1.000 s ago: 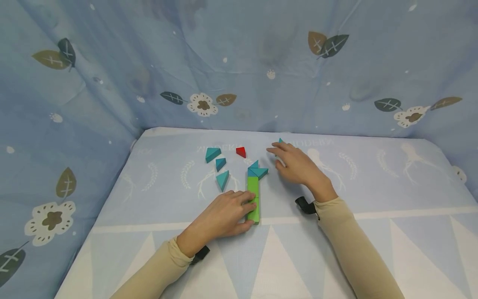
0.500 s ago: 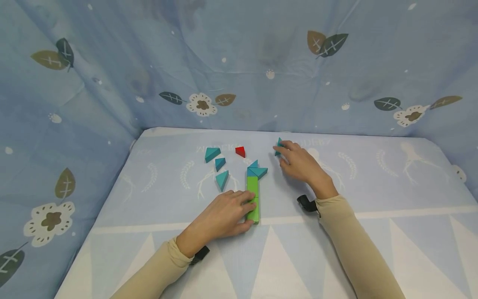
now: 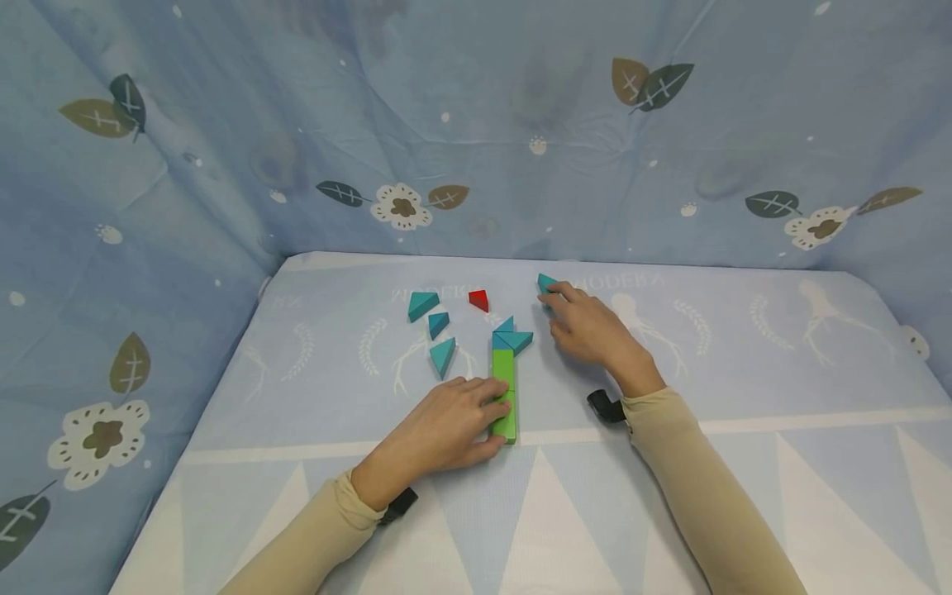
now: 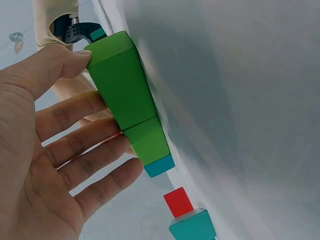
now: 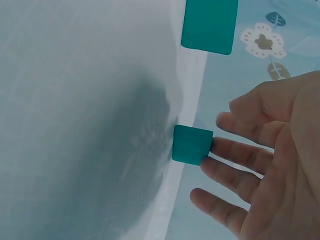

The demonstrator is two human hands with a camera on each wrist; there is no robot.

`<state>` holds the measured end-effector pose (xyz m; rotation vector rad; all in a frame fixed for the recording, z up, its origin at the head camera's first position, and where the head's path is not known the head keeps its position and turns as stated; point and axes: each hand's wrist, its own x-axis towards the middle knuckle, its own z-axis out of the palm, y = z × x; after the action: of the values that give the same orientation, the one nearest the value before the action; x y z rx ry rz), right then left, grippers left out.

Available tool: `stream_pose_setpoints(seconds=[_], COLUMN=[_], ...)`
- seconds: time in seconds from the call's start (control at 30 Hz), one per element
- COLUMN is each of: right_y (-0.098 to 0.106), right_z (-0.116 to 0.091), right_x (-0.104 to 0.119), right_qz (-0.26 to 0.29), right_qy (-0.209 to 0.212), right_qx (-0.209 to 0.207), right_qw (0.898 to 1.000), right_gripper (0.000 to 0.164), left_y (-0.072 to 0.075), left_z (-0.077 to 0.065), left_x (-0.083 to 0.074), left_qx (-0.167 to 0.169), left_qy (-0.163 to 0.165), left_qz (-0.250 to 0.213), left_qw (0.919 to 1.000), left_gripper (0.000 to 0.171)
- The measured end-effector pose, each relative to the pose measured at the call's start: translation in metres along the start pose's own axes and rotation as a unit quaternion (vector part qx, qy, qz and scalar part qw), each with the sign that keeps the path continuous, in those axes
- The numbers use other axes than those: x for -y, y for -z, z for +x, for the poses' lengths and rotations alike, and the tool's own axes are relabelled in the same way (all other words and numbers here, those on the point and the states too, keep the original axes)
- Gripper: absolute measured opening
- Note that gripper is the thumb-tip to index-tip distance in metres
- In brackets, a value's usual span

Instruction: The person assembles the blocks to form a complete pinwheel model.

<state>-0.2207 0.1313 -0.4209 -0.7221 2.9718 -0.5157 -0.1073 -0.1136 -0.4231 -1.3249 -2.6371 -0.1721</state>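
Note:
Two green rectangular blocks (image 3: 503,368) lie end to end in a column. My left hand (image 3: 446,430) rests against their left side, fingertips over the upper edge. In the left wrist view its thumb meets the near end of the closer green block (image 4: 122,85), with the fingers nearly straight. Several teal and blue triangular blocks (image 3: 519,340) sit at the column's far end. Farther back, my right hand (image 3: 591,330) reaches a separate teal triangular block (image 3: 545,283). The right wrist view shows its extended fingertips touching that teal block (image 5: 191,145), with the thumb held apart.
Left of the column lie loose teal blocks: one at the back (image 3: 423,304), a smaller one (image 3: 439,325) and a long triangle (image 3: 442,357). A red block (image 3: 479,300) lies behind the column. A patterned cloth (image 3: 744,347) covers the table; a blue curtain (image 3: 506,99) rises behind it.
The far teal triangular block has turned and shifted left, and my right hand went slightly right, then back left with it. My left hand has stayed on the green blocks.

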Motion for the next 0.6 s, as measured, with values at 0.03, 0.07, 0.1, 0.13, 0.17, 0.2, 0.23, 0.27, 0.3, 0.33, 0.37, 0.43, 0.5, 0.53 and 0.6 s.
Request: stream_pose_setpoints(seconds=[0.03,0.07,0.1,0.13,0.17,0.2,0.23,0.27,0.3,0.33,0.37,0.43,0.5,0.53,0.6], right_y=[-0.0006,-0.0011,-0.0021,-0.0030,-0.0038,-0.0047,-0.0054,-0.0058,-0.0061,-0.0061,-0.0059,-0.0052,-0.0044,-0.0040,-0.0038], right_z=[0.0003,0.0004,0.0006,0.0009,0.0010,0.0012,0.0012,0.0013,0.0013,0.0014,0.0013,0.0016,0.0020,0.0024,0.0032], right_x=[-0.0003,-0.0005,-0.0010,-0.0014,-0.0018,-0.0022,-0.0026,-0.0026,-0.0027,-0.0028,-0.0030,-0.0034,-0.0043,-0.0048,-0.0056], right_qz=[0.000,0.000,-0.002,-0.005,-0.009,-0.013,-0.015,-0.016,-0.016,-0.014,-0.013,-0.014,-0.015,-0.017,-0.020], right_qy=[0.000,-0.002,-0.003,-0.006,-0.010,-0.014,-0.016,-0.018,-0.020,-0.020,-0.019,-0.018,-0.019,-0.019,-0.020], right_qx=[-0.004,-0.007,-0.011,-0.012,-0.012,-0.011,-0.010,-0.008,-0.006,-0.004,-0.004,-0.005,-0.006,-0.008,-0.011], right_qw=[1.000,1.000,1.000,1.000,1.000,1.000,1.000,1.000,1.000,1.000,1.000,1.000,1.000,1.000,1.000], right_gripper=[0.048,0.049,0.050,0.051,0.052,0.053,0.053,0.053,0.053,0.053,0.053,0.051,0.050,0.049,0.049], left_y=[-0.0002,-0.0003,-0.0004,-0.0004,-0.0005,-0.0005,-0.0005,-0.0005,-0.0005,-0.0004,-0.0004,-0.0001,0.0002,0.0002,0.0003], left_z=[-0.0001,-0.0001,-0.0001,-0.0001,-0.0002,0.0000,0.0000,0.0001,0.0002,0.0002,0.0002,0.0003,0.0000,0.0002,0.0004], left_x=[0.0000,0.0000,0.0000,0.0000,0.0000,0.0001,0.0001,0.0000,0.0000,0.0000,0.0000,0.0000,-0.0001,-0.0001,-0.0001], left_qx=[-0.001,-0.001,-0.002,-0.003,-0.003,-0.003,-0.003,-0.002,-0.002,-0.001,-0.001,0.000,0.000,0.000,0.001], left_qy=[0.000,0.000,0.000,-0.001,-0.002,-0.002,-0.002,-0.003,-0.003,-0.003,-0.003,-0.002,-0.002,-0.001,-0.001], left_qz=[0.001,0.001,0.002,0.002,0.002,0.002,0.003,0.004,0.004,0.004,0.005,0.005,0.004,0.004,0.003], left_qw=[1.0000,1.0000,1.0000,1.0000,1.0000,1.0000,1.0000,1.0000,1.0000,1.0000,1.0000,1.0000,1.0000,1.0000,1.0000], left_gripper=[0.033,0.033,0.033,0.033,0.033,0.033,0.033,0.034,0.034,0.034,0.034,0.034,0.033,0.033,0.033])
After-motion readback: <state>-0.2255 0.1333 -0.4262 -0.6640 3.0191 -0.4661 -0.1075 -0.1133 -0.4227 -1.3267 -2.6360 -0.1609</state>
